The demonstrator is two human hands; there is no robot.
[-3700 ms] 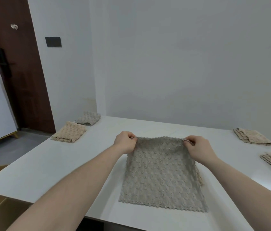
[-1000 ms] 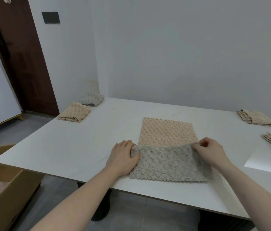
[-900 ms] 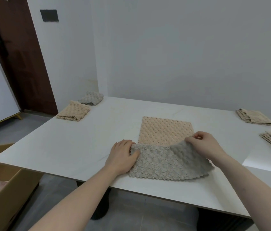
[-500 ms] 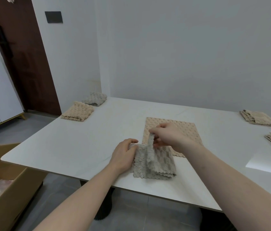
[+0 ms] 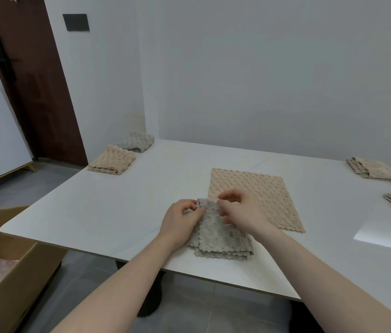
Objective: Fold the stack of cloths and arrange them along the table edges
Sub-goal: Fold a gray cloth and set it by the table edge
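Near the tabletop's (image 5: 108,212) front edge, the folded grey textured cloth (image 5: 221,239) is pinched at its far corner by left hand (image 5: 182,222) and right hand (image 5: 242,212); if released unevenly, layers may spring open over the flat beige waffle-textured cloth (image 5: 257,195).

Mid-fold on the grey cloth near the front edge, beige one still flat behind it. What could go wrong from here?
1. The grey cloth lies close to the table front edge; a tug could slide it off.
2. Its layers look uneven at the near left corner; when the left hand and right hand let go, the fold may spring open.
3. It overlaps the beige cloth, so lifting may drag that.
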